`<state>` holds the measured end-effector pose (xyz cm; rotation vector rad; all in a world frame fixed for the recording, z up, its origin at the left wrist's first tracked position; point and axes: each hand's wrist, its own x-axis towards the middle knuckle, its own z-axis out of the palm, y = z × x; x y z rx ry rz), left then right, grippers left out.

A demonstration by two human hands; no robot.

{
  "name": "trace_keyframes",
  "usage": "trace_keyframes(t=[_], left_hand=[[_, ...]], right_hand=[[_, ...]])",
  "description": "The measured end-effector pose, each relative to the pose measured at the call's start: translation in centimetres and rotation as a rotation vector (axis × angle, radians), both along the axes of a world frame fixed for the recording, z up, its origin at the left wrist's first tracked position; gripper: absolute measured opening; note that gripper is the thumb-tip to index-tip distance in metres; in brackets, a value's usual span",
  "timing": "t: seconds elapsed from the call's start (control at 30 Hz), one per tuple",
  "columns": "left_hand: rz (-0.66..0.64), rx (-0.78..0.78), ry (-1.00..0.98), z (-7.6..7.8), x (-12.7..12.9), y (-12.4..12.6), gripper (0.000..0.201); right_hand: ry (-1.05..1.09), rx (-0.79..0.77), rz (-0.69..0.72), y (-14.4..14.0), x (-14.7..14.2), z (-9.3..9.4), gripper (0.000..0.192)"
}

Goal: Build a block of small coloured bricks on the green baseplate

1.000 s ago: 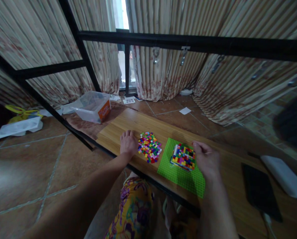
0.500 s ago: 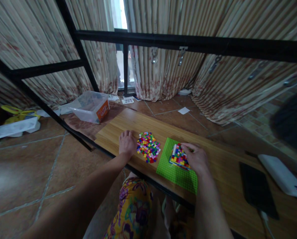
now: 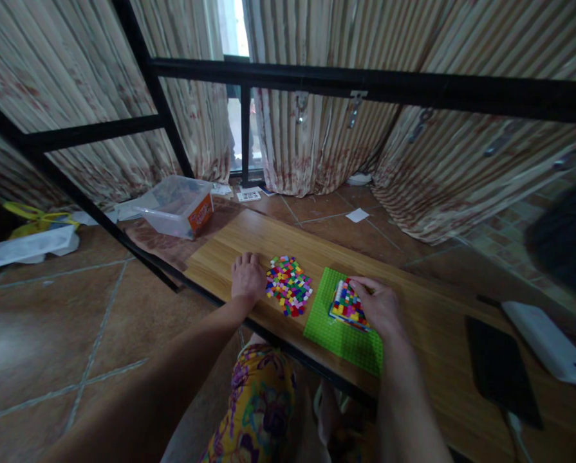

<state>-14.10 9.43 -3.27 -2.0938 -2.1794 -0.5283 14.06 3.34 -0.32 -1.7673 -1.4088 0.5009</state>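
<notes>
My left hand (image 3: 248, 276) rests on the wooden table top, fingers stretched forward and a little bent, with nothing visible in it. Just right of it lies a loose pile of small coloured toy bricks (image 3: 288, 286). Farther right is a green studded baseplate (image 3: 342, 344), bearing a low block of many-coloured bricks (image 3: 346, 303) with a white strip along its left side. My right hand (image 3: 378, 305) is over the right part of that block. Its thumb and fingertips are pinched together at the block's upper edge; whatever they grip is hidden.
A clear plastic box (image 3: 172, 209) with an orange label stands beyond the table's left end. To the right on the table (image 3: 259, 228) lie a dark phone-like slab (image 3: 500, 366) with a cable and a white device (image 3: 546, 341). A black metal frame (image 3: 316, 75) crosses above.
</notes>
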Motion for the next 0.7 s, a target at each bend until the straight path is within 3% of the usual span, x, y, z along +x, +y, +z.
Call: trace_keyframes(t=[0.43, 0.57, 0.7], left_hand=[[0.000, -0.011, -0.002, 0.0, -0.1, 0.0, 0.031], [-0.001, -0.029, 0.003, 0.2, -0.1, 0.0, 0.031], [-0.001, -0.020, 0.009, 0.2, 0.0, 0.0, 0.032]], right_hand=[[0.063, -0.069, -0.020, -0.2, -0.5, -0.2, 0.035], [0.124, -0.050, 0.000, -0.3, 0.0, -0.6, 0.044], [0.144, 0.044, -0.122, -0.3, 0.8, -0.6, 0.052]])
